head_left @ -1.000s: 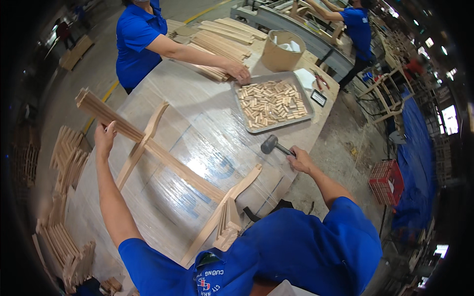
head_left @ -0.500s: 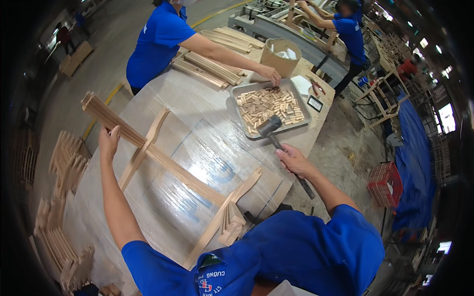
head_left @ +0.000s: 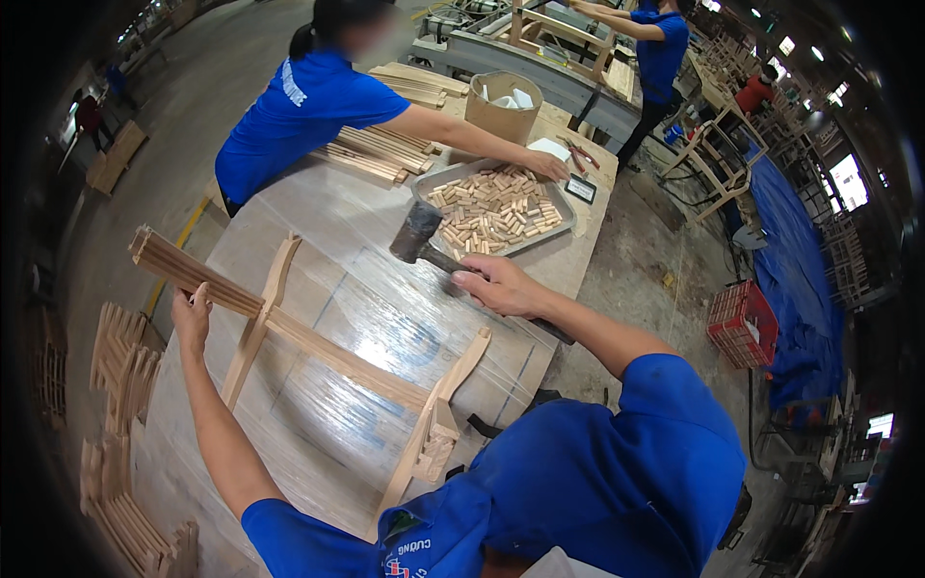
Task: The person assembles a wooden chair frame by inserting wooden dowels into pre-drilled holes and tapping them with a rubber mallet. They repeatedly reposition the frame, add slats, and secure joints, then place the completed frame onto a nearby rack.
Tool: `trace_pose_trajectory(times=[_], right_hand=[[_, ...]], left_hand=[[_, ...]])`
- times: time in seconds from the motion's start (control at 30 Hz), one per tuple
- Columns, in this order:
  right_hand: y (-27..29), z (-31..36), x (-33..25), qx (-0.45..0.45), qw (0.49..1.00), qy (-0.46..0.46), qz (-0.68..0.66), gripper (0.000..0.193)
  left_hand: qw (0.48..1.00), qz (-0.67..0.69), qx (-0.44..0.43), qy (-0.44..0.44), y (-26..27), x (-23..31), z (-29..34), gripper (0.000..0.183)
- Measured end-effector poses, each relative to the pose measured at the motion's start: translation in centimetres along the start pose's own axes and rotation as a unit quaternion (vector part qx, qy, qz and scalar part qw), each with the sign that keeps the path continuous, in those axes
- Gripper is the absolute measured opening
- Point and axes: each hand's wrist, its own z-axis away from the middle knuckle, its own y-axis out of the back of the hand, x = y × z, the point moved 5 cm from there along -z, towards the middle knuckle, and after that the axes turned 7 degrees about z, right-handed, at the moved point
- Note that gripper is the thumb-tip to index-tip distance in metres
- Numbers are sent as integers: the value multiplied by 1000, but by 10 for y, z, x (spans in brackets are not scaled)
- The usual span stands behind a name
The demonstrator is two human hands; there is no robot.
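My right hand [head_left: 496, 284] is closed around the handle of a mallet [head_left: 417, 231] with a dark, worn head. Its head is raised near the tray's front left edge, over the table. My left hand [head_left: 192, 313] grips the lower edge of a bundle of grooved wooden strips [head_left: 193, 275] at the table's left. That bundle meets a curved wooden leg [head_left: 258, 328]. A flat wooden rail [head_left: 347, 363] runs from this leg to a second curved leg [head_left: 438, 409] nearer my body. Short wooden blocks [head_left: 438, 443] lie against the second leg's outer side.
A metal tray [head_left: 575, 217] of wooden dowels stands at the far right, with a co-worker's hand [head_left: 547, 164] at its edge. Behind are wood strips [head_left: 361, 159], a round bin [head_left: 503, 116] and pliers [head_left: 581, 154]. Stacked wooden parts [head_left: 125, 366] flank the table's left; a red crate [head_left: 742, 323] stands right.
My right hand has swung the mallet left, from beside the tray's front edge. The co-worker's hand has moved from over the dowels to the tray's right edge. My view has shifted slightly.
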Motion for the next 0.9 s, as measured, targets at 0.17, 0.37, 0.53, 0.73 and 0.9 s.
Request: trace_pose_trajectory(times=[0.17, 0.37, 0.53, 0.73, 0.9], right_hand=[[-10, -28, -42, -28, 999, 37, -15, 33], [-3, -52, -133, -4, 993, 108, 46, 33], [-3, -76, -289, 29, 954, 298, 6, 26], [-45, -127, -420, 201, 870, 448, -50, 30], [-125, -202, -361, 47, 825, 446, 345, 29]], left_hand=[[997, 46, -31, -62, 17, -15, 1, 44], [992, -117, 26, -34, 10, 2, 2, 49], [994, -99, 33, -34, 13, 15, 15, 50], [996, -87, 31, -9, 19, 18, 22, 50], [995, -85, 31, -46, 7, 24, 15, 47]])
